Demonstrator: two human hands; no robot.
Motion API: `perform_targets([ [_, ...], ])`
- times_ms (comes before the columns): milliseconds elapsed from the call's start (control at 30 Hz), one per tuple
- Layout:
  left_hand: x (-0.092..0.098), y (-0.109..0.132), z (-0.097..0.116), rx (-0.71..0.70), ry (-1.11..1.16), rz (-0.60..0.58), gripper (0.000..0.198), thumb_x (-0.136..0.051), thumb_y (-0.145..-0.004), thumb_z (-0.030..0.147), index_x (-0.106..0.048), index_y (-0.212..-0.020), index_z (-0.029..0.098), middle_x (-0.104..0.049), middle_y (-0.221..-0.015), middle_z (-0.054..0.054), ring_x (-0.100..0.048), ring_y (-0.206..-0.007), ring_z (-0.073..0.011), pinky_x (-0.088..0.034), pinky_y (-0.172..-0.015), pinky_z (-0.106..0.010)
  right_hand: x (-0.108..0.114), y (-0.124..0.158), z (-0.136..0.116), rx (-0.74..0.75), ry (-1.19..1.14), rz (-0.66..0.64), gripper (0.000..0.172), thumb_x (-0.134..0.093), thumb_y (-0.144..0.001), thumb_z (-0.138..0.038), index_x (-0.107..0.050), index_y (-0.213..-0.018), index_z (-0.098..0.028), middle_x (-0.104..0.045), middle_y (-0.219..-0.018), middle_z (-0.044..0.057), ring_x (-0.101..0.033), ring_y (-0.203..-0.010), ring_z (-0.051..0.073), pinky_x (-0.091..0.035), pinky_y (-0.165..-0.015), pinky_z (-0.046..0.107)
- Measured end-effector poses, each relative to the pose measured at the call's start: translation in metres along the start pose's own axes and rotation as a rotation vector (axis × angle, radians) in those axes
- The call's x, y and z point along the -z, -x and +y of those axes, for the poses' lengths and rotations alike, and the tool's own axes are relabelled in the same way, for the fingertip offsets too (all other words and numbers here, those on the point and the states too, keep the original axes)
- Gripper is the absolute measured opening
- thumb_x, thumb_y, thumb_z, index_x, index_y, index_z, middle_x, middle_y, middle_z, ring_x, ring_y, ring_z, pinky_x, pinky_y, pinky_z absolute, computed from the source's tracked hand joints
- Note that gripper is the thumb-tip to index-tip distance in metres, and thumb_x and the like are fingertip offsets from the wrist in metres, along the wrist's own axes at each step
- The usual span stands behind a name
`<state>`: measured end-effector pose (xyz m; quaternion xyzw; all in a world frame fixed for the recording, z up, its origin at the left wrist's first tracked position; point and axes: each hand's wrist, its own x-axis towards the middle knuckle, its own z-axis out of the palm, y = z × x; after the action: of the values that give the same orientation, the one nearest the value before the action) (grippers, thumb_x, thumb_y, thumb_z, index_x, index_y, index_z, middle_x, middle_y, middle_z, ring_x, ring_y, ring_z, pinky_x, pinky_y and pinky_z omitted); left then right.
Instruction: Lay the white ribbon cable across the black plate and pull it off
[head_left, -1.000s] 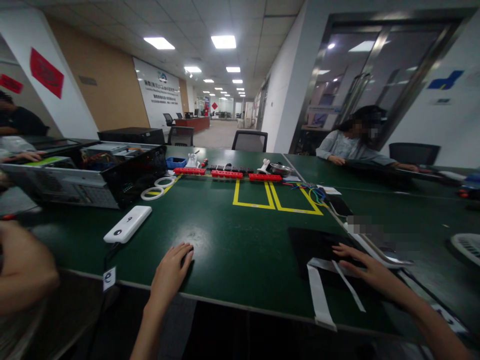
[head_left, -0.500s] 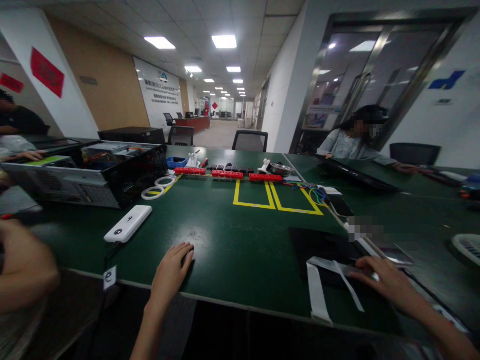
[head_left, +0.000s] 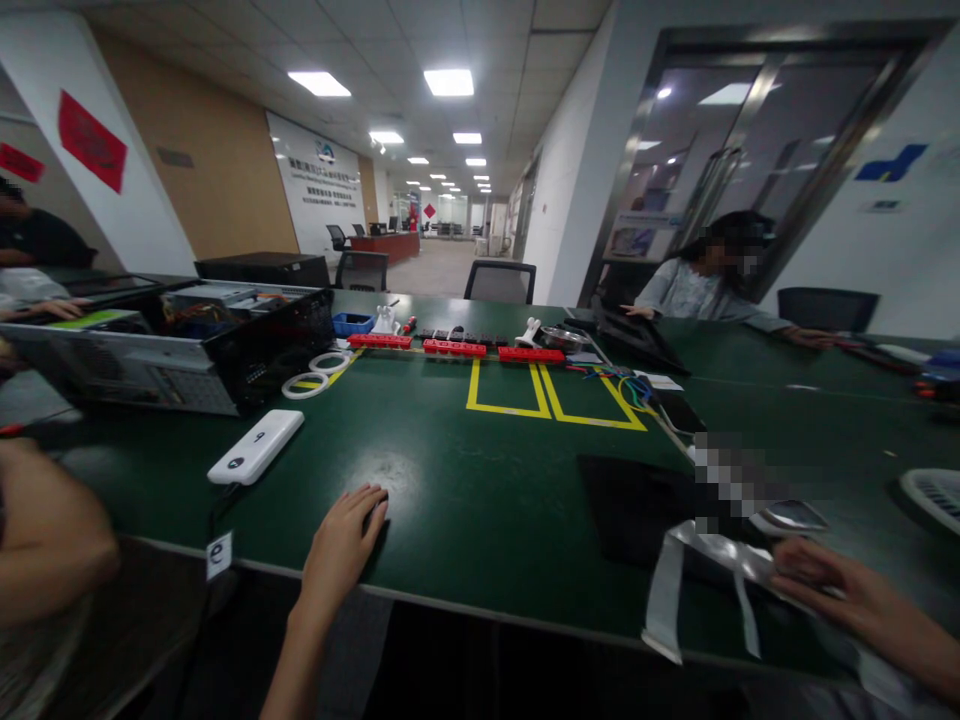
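Observation:
My left hand point(head_left: 346, 535) rests on the green table point(head_left: 465, 500), fingers stretched out side by side and the thumb a little apart. It holds nothing. My right hand point(head_left: 844, 590), at the lower right, has its fingers closed around one end of a shiny whitish plastic strip point(head_left: 724, 548). Two loose tails of the strip hang down to its left. Under and behind the strip lies a flat black mat point(head_left: 626, 505). Part of the area behind the strip is blurred out. A white power bank point(head_left: 256, 447) with a cable lies left of my left hand.
An open computer case point(head_left: 262, 350) stands at the left, near two white rings point(head_left: 306, 385). Red power strips point(head_left: 455, 349) and a blue tray point(head_left: 352, 324) line the back. Yellow tape point(head_left: 555, 415) marks the table. A person point(head_left: 705, 275) sits at the right; another person's arm point(head_left: 56, 535) is at the left.
My right hand has moved right and slightly down, pulling the plastic strip with it. The left hand has stayed in place. The person at the right has tilted a dark panel up and back.

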<state>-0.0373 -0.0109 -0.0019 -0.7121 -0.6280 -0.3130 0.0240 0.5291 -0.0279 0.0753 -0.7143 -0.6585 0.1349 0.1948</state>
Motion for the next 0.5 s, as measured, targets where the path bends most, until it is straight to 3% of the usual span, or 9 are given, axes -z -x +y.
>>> perform_targets([
  [67, 0.000, 0.000, 0.000, -0.001, -0.001, 0.002, 0.033, -0.042, -0.089, 0.037, -0.065, -0.106, 0.020, -0.066, -0.113, -0.007, -0.056, -0.112, -0.0239, -0.035, -0.102, -0.043, 0.007, 0.007, 0.017, -0.096, -0.233, -0.129, 0.037, -0.066, -0.055, -0.053, -0.067, -0.084, -0.029, -0.065, -0.102, 0.017, -0.061, -0.094, 0.030, -0.046, -0.079, 0.037],
  [133, 0.000, 0.000, 0.000, 0.000, -0.003, 0.007, 0.033, -0.042, -0.089, 0.038, -0.065, -0.105, 0.021, -0.066, -0.112, -0.007, -0.056, -0.111, -0.0241, -0.036, -0.102, -0.043, 0.010, 0.011, 0.040, -0.194, -0.363, -0.087, 0.040, -0.071, -0.048, -0.047, -0.067, -0.085, -0.031, -0.064, -0.104, 0.019, -0.060, -0.096, 0.032, -0.044, -0.080, 0.039],
  [200, 0.001, 0.000, 0.000, 0.000, -0.003, 0.009, 0.033, -0.042, -0.089, 0.038, -0.065, -0.105, 0.022, -0.066, -0.112, -0.006, -0.056, -0.111, -0.0242, -0.036, -0.101, -0.043, 0.010, 0.012, 0.063, -0.235, -0.432, -0.002, 0.034, -0.066, -0.054, -0.049, -0.068, -0.083, -0.032, -0.065, -0.104, 0.018, -0.061, -0.093, 0.031, -0.043, -0.078, 0.040],
  [300, 0.001, 0.000, 0.000, -0.002, -0.002, 0.008, 0.033, -0.042, -0.089, 0.037, -0.065, -0.106, 0.021, -0.066, -0.113, -0.006, -0.056, -0.111, -0.0240, -0.036, -0.101, -0.043, 0.007, 0.008, 0.082, -0.253, -0.304, 0.124, 0.029, -0.059, -0.057, -0.055, -0.071, -0.070, -0.031, -0.066, -0.097, 0.019, -0.061, -0.093, 0.033, -0.041, -0.077, 0.044],
  [367, 0.002, 0.000, 0.000, -0.002, -0.003, 0.009, 0.033, -0.042, -0.089, 0.037, -0.065, -0.106, 0.020, -0.066, -0.113, -0.007, -0.056, -0.112, -0.0241, -0.036, -0.101, -0.043, 0.005, 0.005, 0.078, -0.232, -0.208, 0.102, 0.034, -0.057, -0.057, -0.058, -0.072, -0.068, -0.030, -0.067, -0.096, 0.020, -0.062, -0.090, 0.034, -0.042, -0.077, 0.046],
  [467, 0.002, 0.001, 0.001, 0.001, 0.000, 0.011, 0.033, -0.042, -0.089, 0.037, -0.065, -0.105, 0.021, -0.066, -0.112, -0.007, -0.056, -0.111, -0.0245, -0.037, -0.100, -0.044, 0.000, 0.002, 0.052, -0.133, -0.076, -0.029, 0.041, -0.059, -0.058, -0.059, -0.073, -0.084, -0.032, -0.067, -0.100, 0.018, -0.065, -0.082, 0.032, -0.046, -0.072, 0.042],
  [500, 0.003, 0.001, 0.001, 0.003, 0.003, 0.012, 0.033, -0.042, -0.089, 0.037, -0.065, -0.105, 0.021, -0.066, -0.112, -0.007, -0.056, -0.111, -0.0244, -0.037, -0.100, -0.043, -0.002, 0.001, 0.043, -0.088, 0.010, 0.019, 0.042, -0.060, -0.056, -0.059, -0.073, -0.085, -0.032, -0.068, -0.098, 0.016, -0.065, -0.079, 0.029, -0.047, -0.069, 0.038],
])
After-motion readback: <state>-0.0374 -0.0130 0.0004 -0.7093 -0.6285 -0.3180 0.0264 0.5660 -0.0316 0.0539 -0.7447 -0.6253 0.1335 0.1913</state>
